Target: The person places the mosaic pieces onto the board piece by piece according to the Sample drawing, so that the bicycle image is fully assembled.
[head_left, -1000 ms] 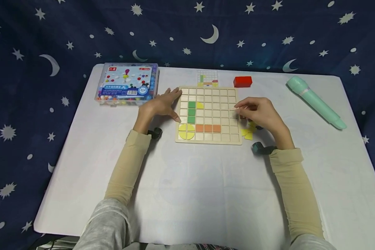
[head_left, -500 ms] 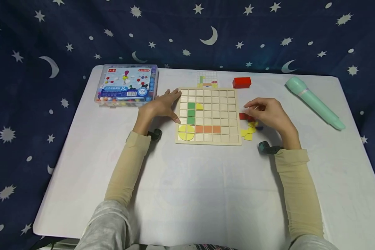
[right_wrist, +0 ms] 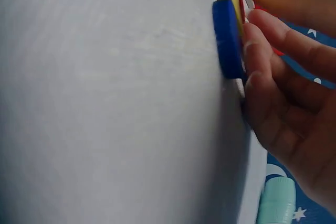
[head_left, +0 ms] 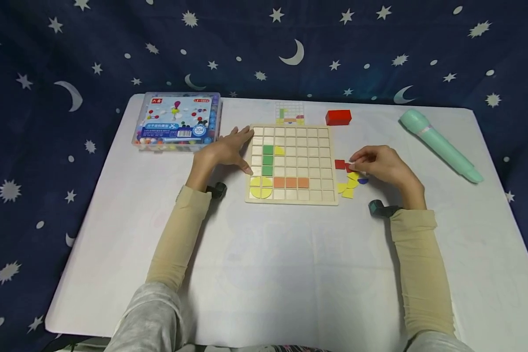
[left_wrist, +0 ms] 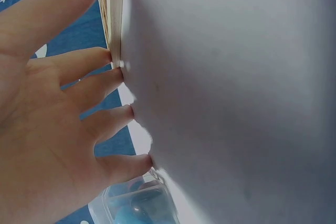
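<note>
In the head view, my left hand (head_left: 224, 149) is spread along the left side of a wooden grid board (head_left: 290, 201). In the left wrist view, its fingertips (left_wrist: 116, 74) touch the board's edge (left_wrist: 115, 19). Green squares (head_left: 268, 160), orange squares (head_left: 291, 182), a circle of yellow quarter pieces (head_left: 261, 187) and a lone yellow quarter piece (head_left: 279, 150) lie in the grid. Right of the board, my right hand (head_left: 385, 165) has its thumb and index tips, slightly apart, at a red tile (head_left: 348, 167). Another red tile (head_left: 340, 164) lies beside it.
Yellow pieces (head_left: 347, 193) and a blue piece (head_left: 363, 181) lie below the right hand. Behind the board are a pattern card (head_left: 289, 108) and a red block (head_left: 338, 117). A clear box of beads (head_left: 178, 117) stands left; a mint-green microphone-shaped object (head_left: 442, 145) lies right.
My right hand has moved right and a little toward me, from the board's right edge to the loose red tiles. The left hand stays at the board.
</note>
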### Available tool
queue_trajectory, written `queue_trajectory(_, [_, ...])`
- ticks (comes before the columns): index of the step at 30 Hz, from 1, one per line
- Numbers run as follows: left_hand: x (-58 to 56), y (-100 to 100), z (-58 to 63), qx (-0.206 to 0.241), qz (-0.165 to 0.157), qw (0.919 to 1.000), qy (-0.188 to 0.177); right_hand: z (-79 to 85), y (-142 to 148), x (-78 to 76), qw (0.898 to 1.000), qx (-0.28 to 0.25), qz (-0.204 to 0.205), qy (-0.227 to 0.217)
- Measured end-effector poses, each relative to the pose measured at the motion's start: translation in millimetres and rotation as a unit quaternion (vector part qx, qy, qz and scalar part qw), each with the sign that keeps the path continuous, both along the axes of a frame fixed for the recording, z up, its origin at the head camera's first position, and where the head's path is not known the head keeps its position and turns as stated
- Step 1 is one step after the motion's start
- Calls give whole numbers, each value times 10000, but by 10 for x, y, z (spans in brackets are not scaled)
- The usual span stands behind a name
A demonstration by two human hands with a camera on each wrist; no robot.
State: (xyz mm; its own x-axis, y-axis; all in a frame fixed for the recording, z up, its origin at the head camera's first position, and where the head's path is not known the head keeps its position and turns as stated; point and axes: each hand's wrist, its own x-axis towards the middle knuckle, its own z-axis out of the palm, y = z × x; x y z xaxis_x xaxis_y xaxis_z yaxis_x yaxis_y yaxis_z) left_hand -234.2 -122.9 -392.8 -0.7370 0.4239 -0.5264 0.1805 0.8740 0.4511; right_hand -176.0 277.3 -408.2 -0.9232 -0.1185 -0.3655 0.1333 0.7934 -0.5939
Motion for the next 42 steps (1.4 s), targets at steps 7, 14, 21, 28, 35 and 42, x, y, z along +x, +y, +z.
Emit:
queue_trajectory(7, [1,-13,-11,6,21,10000,-11,-11,-82,-4,9996,197,91,-189])
queue_trajectory(14, [0,-10,0,4,23,10000,-24,-1,-118,12,9996,218,124,-127])
queue_trajectory(21, [-13,-6,-10,22,23,10000,22,16,-124,25,9997,89,195,89])
queue_trajectory(28, [-15,-4,-14,16,18,10000,39,22,-196,29,9978,-89,93,649])
queue_trajectory(35, [-17,1,-10,54,-4,10000,55,23,-313,39,9940,-792,-223,722])
queue_trajectory(42, [-6,-10,4,62,17,10000,11,34,-466,73,9919,-955,-28,836])
